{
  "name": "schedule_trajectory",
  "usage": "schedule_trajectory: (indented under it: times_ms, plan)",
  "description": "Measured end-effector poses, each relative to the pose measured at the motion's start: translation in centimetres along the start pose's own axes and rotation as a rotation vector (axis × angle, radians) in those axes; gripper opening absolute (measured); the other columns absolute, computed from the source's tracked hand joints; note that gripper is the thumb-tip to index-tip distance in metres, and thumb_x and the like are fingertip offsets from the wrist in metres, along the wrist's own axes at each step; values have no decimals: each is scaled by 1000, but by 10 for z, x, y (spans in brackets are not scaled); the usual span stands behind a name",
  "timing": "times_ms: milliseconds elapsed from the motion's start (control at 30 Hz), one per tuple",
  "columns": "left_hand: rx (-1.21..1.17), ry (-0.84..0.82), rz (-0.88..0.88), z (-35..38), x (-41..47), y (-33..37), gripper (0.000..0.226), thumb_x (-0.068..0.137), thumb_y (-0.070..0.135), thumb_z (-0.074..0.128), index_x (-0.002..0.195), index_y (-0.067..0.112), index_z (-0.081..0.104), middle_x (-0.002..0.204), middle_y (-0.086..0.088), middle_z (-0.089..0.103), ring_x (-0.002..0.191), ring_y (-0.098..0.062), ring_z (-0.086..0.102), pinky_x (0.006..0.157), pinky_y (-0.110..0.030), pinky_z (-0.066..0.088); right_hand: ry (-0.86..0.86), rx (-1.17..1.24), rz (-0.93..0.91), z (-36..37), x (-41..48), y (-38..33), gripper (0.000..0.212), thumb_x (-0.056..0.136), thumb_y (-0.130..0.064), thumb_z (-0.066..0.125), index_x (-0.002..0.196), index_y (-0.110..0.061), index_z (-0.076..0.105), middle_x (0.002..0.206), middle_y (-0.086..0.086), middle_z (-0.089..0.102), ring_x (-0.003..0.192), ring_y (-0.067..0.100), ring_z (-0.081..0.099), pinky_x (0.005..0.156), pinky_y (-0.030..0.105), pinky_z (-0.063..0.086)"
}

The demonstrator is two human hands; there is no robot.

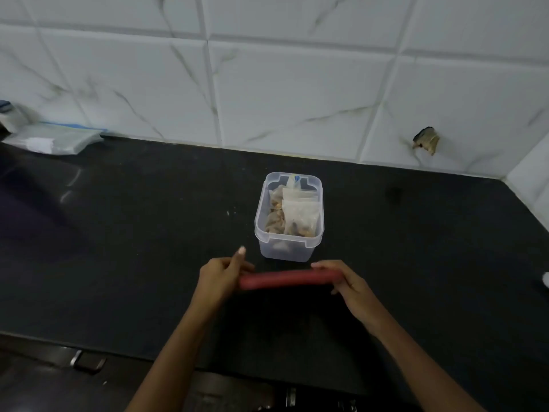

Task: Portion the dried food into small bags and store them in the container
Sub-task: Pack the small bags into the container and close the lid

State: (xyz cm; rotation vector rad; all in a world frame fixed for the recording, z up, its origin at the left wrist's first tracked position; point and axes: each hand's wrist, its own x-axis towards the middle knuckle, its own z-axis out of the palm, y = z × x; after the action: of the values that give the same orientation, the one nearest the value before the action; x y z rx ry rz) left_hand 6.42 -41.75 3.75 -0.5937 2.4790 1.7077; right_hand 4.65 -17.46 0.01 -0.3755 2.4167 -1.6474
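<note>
In the head view, a clear rectangular plastic container [288, 217] stands open on the black counter [133, 233], towards its back edge by the tiled wall. Inside it stand several small clear bags of dried food [300, 212]. Both hands hold a flat red lid [289, 278] level, just in front of the container: the left hand [221, 278] grasps one end, the right hand [346, 282] the other, fingers [322, 266] clenched over its rim. Portioning looks finished; closing the container remains.
</note>
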Motion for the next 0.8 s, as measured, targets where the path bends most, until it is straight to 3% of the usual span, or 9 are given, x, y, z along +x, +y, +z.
schedule_trajectory:
  times_ms: [100,200,267,333,400,467,533,667,800]
  plan:
    - [-263,159,72,5,-15,26,53,96,47,32,77,13,68,75,-9,69,69,-15,63,63,-21,46,217,178,59,11,8,-32,36,91,-47,28,97,-27,57,76,-2,58,67,7,53,60,18,43]
    - [-229,275,257,11,-15,45,38,97,40,40,82,20,68,80,-4,63,69,-6,56,60,-9,43,389,112,31,12,28,-54,26,98,-36,32,100,-26,55,69,-7,52,59,3,48,55,12,41]
    - [-15,307,384,15,-2,50,26,96,30,47,108,17,66,91,-3,55,75,-5,52,62,-6,40,412,38,41,8,42,-63,28,100,-28,37,122,-24,53,77,-8,53,69,3,49,66,13,42]
    - [160,345,452,20,14,52,33,95,22,50,127,14,57,99,-1,45,85,-11,50,71,-10,40,407,-18,83,6,55,-67,33,99,-22,39,131,-20,50,86,-4,54,81,9,50,77,24,44]
    - [232,351,440,25,30,53,34,96,20,48,127,9,56,102,-5,42,96,-21,50,82,-24,44,395,-80,149,6,65,-65,33,98,-20,41,129,-18,53,93,6,58,86,16,52,82,31,46]
    - [298,325,381,30,42,51,35,97,22,44,126,7,56,111,-12,45,104,-25,48,86,-27,41,390,-152,210,6,73,-60,32,97,-22,42,127,-17,55,107,17,60,88,20,55,85,35,48]
    - [326,284,340,35,51,47,35,98,24,41,127,8,55,119,-16,46,108,-27,48,86,-30,41,404,-183,229,6,76,-57,33,97,-22,44,127,-15,56,116,17,57,95,22,58,90,35,49]
    - [306,225,297,39,56,45,36,101,27,34,129,13,52,112,-12,47,92,-19,49,77,-26,36,405,-155,260,5,77,-55,31,96,-23,47,122,-10,59,124,13,51,100,20,58,92,29,48]
    - [301,184,279,38,60,45,42,102,29,30,141,18,40,101,-6,42,86,-15,47,77,-26,37,338,-96,316,3,73,-62,37,97,-28,43,131,-17,51,128,9,52,110,20,55,94,33,47]
